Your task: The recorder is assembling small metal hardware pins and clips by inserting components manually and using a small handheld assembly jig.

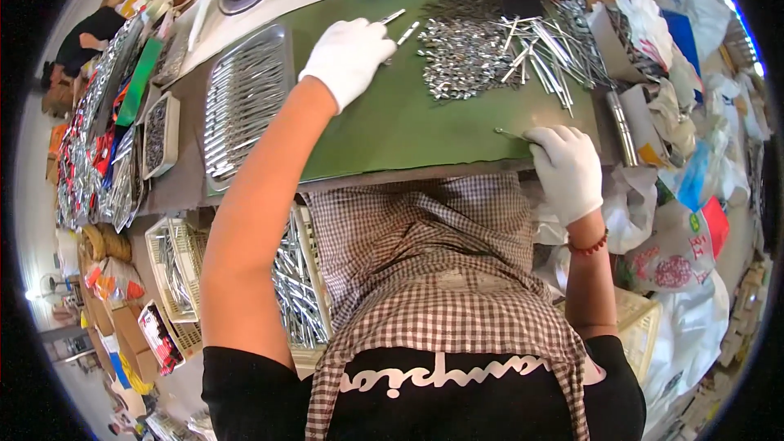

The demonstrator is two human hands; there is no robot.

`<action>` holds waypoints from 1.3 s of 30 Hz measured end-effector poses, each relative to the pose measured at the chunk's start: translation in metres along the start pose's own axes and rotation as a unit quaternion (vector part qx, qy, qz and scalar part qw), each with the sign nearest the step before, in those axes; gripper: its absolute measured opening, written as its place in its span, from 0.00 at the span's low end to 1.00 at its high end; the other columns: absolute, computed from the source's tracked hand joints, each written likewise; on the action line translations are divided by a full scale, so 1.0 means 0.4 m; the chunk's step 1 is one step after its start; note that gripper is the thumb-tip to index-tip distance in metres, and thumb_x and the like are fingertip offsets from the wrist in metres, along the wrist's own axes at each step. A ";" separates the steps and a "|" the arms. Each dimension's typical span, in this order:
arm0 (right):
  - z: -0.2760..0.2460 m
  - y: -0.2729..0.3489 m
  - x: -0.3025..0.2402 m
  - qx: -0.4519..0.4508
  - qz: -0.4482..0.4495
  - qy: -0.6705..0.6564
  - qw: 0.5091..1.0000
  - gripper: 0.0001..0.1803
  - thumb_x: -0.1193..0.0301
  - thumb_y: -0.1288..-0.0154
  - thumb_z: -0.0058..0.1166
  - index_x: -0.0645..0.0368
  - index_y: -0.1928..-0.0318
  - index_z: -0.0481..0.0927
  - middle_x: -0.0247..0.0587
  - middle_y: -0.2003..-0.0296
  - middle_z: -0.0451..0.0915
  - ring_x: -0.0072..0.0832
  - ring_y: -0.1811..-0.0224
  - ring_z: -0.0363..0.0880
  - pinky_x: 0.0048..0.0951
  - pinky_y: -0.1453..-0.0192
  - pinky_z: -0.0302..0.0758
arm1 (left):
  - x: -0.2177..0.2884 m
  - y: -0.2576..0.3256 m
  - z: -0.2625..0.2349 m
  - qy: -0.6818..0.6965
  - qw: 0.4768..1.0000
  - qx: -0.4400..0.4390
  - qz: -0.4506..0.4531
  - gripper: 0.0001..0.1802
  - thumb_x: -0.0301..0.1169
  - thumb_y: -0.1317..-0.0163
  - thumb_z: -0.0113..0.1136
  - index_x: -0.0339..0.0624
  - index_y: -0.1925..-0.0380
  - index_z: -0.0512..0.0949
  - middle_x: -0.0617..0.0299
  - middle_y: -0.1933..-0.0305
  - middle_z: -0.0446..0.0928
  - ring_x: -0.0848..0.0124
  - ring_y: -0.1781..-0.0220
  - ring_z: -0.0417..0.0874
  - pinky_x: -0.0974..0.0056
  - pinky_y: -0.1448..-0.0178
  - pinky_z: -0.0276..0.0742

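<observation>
On the far left I see a heap of silvery packets (90,139) with a green strip (140,82) lying over it, and just right of that a small box (173,132) full of dark bits. Next comes a clear tray (289,53), at the left end of the green mat (384,131), with thin silvery rods (245,106) lying across it in rows. On the near side, below the table, a crate (315,265) holds more rods.

The left hand (349,57), in a white glove, reaches to the far side of the mat, back upward, fingers bent. Two short rods (407,33) poke out beyond its fingertips; I cannot tell whether it grips them.

Right of it lies a pile of small metal parts (457,57), and beside that a scatter of loose sticks (547,57). The right hand (565,165), also gloved, is at the mat's near right edge, thumb and forefinger closed on a small metal piece (510,133) that points left. Farther right stands a shiny tube (621,126).
</observation>
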State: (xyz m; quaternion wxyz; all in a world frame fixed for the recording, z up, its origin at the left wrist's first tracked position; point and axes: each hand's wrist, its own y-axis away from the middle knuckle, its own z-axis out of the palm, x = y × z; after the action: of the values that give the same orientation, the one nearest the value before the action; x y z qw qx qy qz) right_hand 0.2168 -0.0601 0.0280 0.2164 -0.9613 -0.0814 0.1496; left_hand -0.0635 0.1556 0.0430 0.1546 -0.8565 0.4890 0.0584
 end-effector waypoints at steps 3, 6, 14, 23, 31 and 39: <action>0.011 0.018 0.001 0.012 0.021 -0.001 1.000 0.04 0.74 0.42 0.61 0.53 0.64 0.82 0.39 0.69 0.81 0.42 0.62 0.80 0.42 0.55 0.74 | 0.025 0.031 -0.006 -0.013 0.999 -0.023 -0.019 0.05 0.29 0.40 0.57 0.47 0.66 0.82 0.60 0.61 0.81 0.62 0.56 0.82 0.56 0.52 0.79; 0.012 0.024 -0.002 0.022 0.034 -0.036 0.999 0.05 0.74 0.42 0.61 0.53 0.64 0.82 0.39 0.69 0.81 0.43 0.62 0.80 0.42 0.55 0.74 | 0.129 0.045 -0.044 0.062 0.995 -0.065 -0.031 0.06 0.30 0.44 0.61 0.47 0.66 0.81 0.60 0.62 0.80 0.58 0.58 0.81 0.53 0.52 0.78; 0.040 -0.004 -0.016 0.034 -0.019 -0.042 0.998 0.06 0.73 0.43 0.62 0.49 0.64 0.83 0.36 0.65 0.80 0.41 0.58 0.79 0.41 0.52 0.74 | 0.385 0.076 -0.044 0.332 0.919 0.119 -0.177 0.06 0.29 0.45 0.66 0.44 0.67 0.85 0.59 0.65 0.80 0.56 0.61 0.80 0.53 0.55 0.76; 0.051 -0.019 0.012 -0.006 -0.027 -0.066 0.997 0.07 0.73 0.45 0.65 0.50 0.64 0.85 0.34 0.63 0.81 0.41 0.55 0.79 0.39 0.49 0.75 | 0.424 0.076 -0.041 0.313 0.912 0.180 -0.194 0.07 0.27 0.47 0.68 0.45 0.66 0.86 0.60 0.68 0.79 0.56 0.64 0.80 0.54 0.58 0.75; 0.060 -0.061 0.048 0.014 0.044 -0.133 0.990 0.05 0.71 0.42 0.63 0.50 0.64 0.86 0.40 0.62 0.83 0.43 0.57 0.81 0.41 0.51 0.77 | 0.437 0.074 -0.034 0.278 0.926 0.167 -0.194 0.10 0.29 0.47 0.68 0.47 0.63 0.86 0.62 0.69 0.78 0.57 0.65 0.80 0.54 0.60 0.74; 0.106 -0.148 0.054 -0.021 0.153 -0.003 0.988 0.05 0.68 0.37 0.60 0.55 0.64 0.84 0.46 0.64 0.82 0.46 0.59 0.81 0.44 0.52 0.77 | 0.438 0.074 -0.026 0.277 0.923 0.183 -0.195 0.10 0.30 0.47 0.68 0.49 0.63 0.86 0.63 0.69 0.78 0.58 0.66 0.80 0.54 0.61 0.74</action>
State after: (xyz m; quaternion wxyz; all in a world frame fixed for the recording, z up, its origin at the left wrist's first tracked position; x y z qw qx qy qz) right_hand 0.2182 0.0141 0.0119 0.1708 -0.9663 0.0629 0.1823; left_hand 0.0010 -0.0053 0.0027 0.1756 -0.8736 0.3377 -0.3034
